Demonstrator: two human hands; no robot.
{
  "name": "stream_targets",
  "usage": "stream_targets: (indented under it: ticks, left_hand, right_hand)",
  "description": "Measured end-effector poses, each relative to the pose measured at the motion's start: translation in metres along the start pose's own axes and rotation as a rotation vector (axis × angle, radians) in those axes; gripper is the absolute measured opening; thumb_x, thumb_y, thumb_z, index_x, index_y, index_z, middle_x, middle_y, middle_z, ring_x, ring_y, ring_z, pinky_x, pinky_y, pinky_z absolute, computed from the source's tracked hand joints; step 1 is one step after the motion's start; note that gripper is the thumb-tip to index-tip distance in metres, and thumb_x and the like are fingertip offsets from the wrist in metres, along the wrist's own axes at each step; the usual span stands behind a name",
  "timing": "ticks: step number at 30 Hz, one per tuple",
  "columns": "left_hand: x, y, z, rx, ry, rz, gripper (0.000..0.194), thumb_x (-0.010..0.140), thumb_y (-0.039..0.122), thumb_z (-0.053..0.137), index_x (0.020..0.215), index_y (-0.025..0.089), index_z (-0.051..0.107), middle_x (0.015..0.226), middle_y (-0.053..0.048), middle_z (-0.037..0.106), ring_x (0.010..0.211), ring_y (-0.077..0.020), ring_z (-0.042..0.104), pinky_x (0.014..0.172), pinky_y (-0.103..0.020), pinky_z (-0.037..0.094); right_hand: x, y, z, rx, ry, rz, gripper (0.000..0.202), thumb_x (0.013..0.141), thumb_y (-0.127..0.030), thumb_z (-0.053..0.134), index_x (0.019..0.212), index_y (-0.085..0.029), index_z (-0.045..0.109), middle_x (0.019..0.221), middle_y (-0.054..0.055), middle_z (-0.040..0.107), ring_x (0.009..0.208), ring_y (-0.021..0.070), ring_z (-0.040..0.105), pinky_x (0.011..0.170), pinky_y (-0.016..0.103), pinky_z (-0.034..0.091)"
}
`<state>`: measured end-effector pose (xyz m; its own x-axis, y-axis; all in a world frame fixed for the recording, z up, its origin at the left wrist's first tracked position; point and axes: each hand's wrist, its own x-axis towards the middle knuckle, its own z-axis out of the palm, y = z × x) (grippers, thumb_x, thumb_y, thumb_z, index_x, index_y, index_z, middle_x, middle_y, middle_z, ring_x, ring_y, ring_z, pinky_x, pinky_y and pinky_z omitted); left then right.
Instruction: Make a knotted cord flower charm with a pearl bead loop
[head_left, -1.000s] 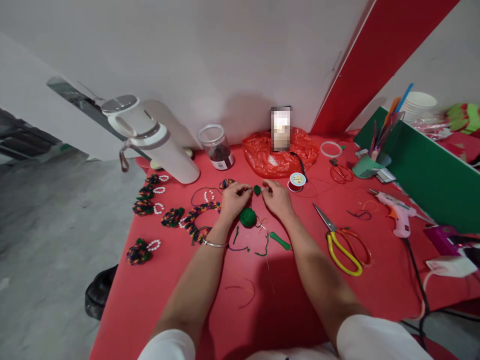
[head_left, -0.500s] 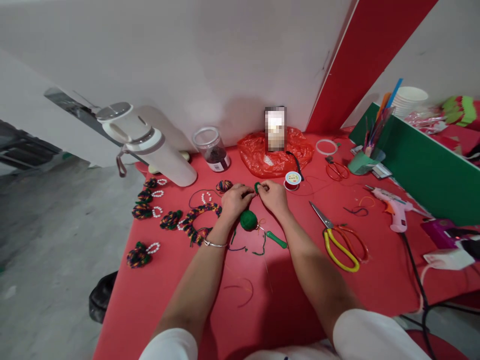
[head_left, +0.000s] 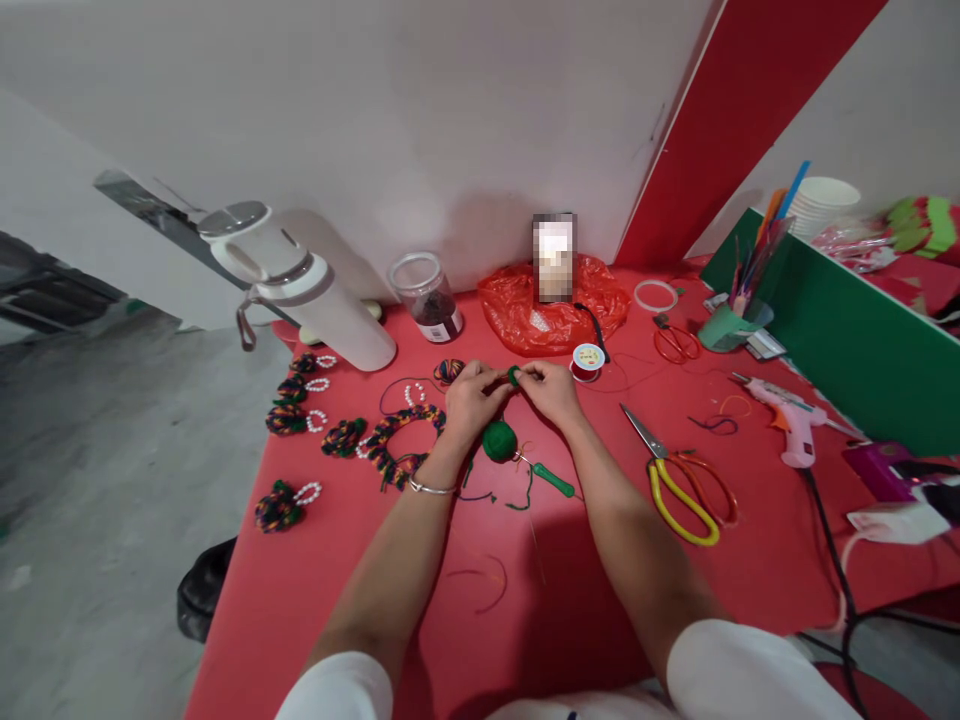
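Note:
A small green yarn piece [head_left: 514, 375] is pinched between the fingertips of my left hand [head_left: 472, 398] and my right hand [head_left: 551, 390]. Its exact shape is partly hidden by the fingers. Just below the hands lies a green yarn ball [head_left: 499, 440], and beside it a crochet hook [head_left: 553, 480] with a green handle. Left of my left hand are a multicoloured yarn ball [head_left: 448, 372] and a ring of multicoloured crochet [head_left: 381, 440], partly behind my wrist. A spool of red thread [head_left: 588, 362] stands by my right hand.
Yellow-and-red-handled scissors [head_left: 679, 480] and a pink glue gun [head_left: 795, 420] lie to the right. Several yarn pieces with white bead loops [head_left: 279, 506] lie on the left. Behind stand a large bottle [head_left: 341, 315], a clear jar [head_left: 427, 300] and a phone [head_left: 555, 258] on a red plastic bag [head_left: 506, 310].
Both hands stay at nearly the same spot, the fingers shifting slightly around the green yarn piece. The whole view has moved a little.

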<state>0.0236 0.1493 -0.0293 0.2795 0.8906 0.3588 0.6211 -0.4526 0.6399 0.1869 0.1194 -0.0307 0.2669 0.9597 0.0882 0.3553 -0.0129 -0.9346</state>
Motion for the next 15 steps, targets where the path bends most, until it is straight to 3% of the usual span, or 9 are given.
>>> stream_targets:
  ticks: [7, 10, 12, 15]
  left_hand:
    - [0.005, 0.006, -0.01, -0.102, 0.177, 0.015, 0.013, 0.082, 0.025, 0.069, 0.072, 0.021, 0.076, 0.065, 0.0, 0.055, 0.065, -0.0144, 0.053, 0.063, -0.028, 0.042]
    - [0.01, 0.013, -0.022, -0.246, 0.269, -0.044, 0.013, 0.08, 0.029, 0.07, 0.071, 0.02, 0.072, 0.062, 0.002, 0.053, 0.062, -0.0135, 0.05, 0.06, -0.026, 0.041]
    - [0.013, 0.017, -0.029, -0.368, 0.292, -0.106, 0.018, 0.084, 0.032, 0.065, 0.071, 0.019, 0.064, 0.063, 0.002, 0.053, 0.061, -0.0126, 0.049, 0.06, -0.025, 0.041]
    - [0.015, 0.024, -0.037, -0.565, 0.297, -0.192, 0.033, 0.093, 0.034, 0.049, 0.064, 0.022, 0.042, 0.054, 0.005, 0.04, 0.05, -0.011, 0.039, 0.051, -0.024, 0.036]
  right_hand:
    - [-0.002, -0.006, 0.001, 0.036, 0.058, 0.024, 0.02, 0.087, -0.034, 0.063, 0.077, -0.02, 0.073, 0.072, 0.002, 0.077, 0.069, 0.0168, 0.071, 0.067, 0.025, 0.05]
    - [-0.004, -0.007, 0.003, -0.1, 0.076, 0.035, 0.017, 0.086, -0.032, 0.065, 0.079, -0.02, 0.075, 0.076, 0.003, 0.078, 0.073, 0.018, 0.073, 0.068, 0.025, 0.049]
    - [-0.005, -0.008, 0.003, -0.216, 0.076, 0.043, 0.016, 0.085, -0.032, 0.066, 0.08, -0.021, 0.076, 0.078, 0.003, 0.078, 0.074, 0.0187, 0.072, 0.068, 0.026, 0.048]
    - [-0.005, -0.01, 0.004, -0.305, 0.063, 0.04, 0.016, 0.086, -0.031, 0.065, 0.083, -0.022, 0.078, 0.08, 0.003, 0.078, 0.076, 0.0185, 0.071, 0.07, 0.026, 0.048]
